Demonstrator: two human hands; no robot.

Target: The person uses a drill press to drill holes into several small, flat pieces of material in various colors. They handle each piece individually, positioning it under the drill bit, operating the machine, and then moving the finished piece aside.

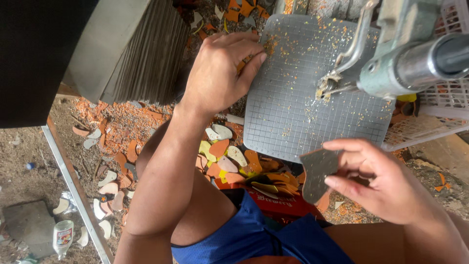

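Left hand (222,73) stretched forward over the far left edge of the grey gridded cutting mat (293,122), fingers bent and drawn together, fingertips (259,49) pressed down among the orange crumbs (270,45) at the mat's corner; whether anything is pinched between them cannot be told. Right hand (378,178) lower, just off the near right corner of the mat, thumb and fingers clamped on a flat dark grey cut piece (317,175), held tilted above the lap, its lower tip pointing down toward the red crate (283,204).

Grey-green press machine (405,58) hanging over the mat's right side, shiny metal cylinder (439,58) jutting toward the frame edge, a curved metal lever (355,41) running down to the punch tip (326,88), which sits on the mat amid a little pile of crumbs. White plastic basket (439,105) behind and beside the machine, touching the mat's right edge.

Heap of offcuts (229,156) in orange, yellow, grey and cream between the mat and the knees, more scattered over the dirt floor to the left. Stack of thin grey sheets (141,54) upright at upper left, near the left forearm. Blue shorts (254,234) at the bottom. Metal rail (73,181) slanting across the floor, a small bottle (62,238) lying beside it.
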